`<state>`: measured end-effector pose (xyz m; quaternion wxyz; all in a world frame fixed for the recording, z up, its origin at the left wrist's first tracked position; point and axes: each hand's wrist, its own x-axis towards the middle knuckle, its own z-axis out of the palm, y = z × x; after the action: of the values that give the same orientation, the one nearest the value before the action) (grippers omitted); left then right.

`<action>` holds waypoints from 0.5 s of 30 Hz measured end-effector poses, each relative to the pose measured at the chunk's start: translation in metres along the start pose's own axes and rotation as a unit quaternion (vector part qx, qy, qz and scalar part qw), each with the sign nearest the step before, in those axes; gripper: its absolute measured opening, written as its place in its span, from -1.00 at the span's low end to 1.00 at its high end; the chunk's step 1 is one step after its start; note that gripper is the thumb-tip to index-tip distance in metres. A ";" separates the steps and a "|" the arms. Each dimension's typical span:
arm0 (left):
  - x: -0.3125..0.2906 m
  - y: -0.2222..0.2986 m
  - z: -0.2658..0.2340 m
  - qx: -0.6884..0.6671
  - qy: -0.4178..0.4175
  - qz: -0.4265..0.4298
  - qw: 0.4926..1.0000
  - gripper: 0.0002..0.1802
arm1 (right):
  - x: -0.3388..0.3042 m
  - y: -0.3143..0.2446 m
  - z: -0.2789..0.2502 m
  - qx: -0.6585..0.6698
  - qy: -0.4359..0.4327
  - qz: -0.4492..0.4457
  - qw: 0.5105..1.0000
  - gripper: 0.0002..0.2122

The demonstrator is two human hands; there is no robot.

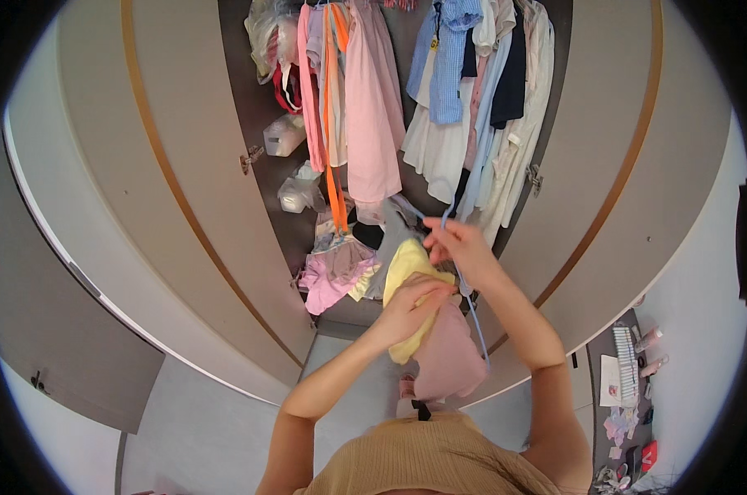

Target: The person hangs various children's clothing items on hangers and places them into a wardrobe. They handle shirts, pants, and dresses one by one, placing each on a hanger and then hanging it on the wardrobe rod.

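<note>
In front of the open wardrobe, my right hand [460,249] has its fingers closed around the upper part of a light blue clothes hanger [476,323], near its hook. One arm of the hanger slants down beside a garment with a yellow part [407,262] and a dusty pink part [452,356]. My left hand [413,311] is closed on this garment where the yellow meets the pink. The pink cloth hangs down in front of my body. Whether the hanger runs inside the garment is hidden by the cloth and my fingers.
Pink clothes [372,124] and blue and white clothes [448,91] hang in the wardrobe. Folded garments [336,272] are piled at its bottom, near plastic-wrapped items [301,194]. Doors stand open at left [200,165] and right [604,165]. A cluttered dark tabletop [608,346] lies at the lower right.
</note>
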<state>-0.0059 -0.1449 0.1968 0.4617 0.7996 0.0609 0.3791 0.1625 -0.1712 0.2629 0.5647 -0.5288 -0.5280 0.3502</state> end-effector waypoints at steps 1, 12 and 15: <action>0.007 0.010 0.004 -0.013 -0.009 0.010 1.000 -0.78 | 0.007 -0.011 0.000 -0.002 0.022 -0.024 0.999 -0.72; 0.072 0.019 -0.044 0.108 0.068 0.132 0.983 -0.43 | 0.224 -0.102 -0.073 -0.172 0.140 -0.177 0.959 -0.72; 0.095 -0.006 -0.072 0.119 0.089 0.103 0.983 -0.41 | 0.281 -0.145 -0.081 -0.106 0.133 -0.188 0.967 -0.76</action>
<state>0.0151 -0.0495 0.2647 0.3143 0.8139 0.0637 0.4845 0.2724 0.0507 0.4759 0.6265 -0.5187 -0.5720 0.1059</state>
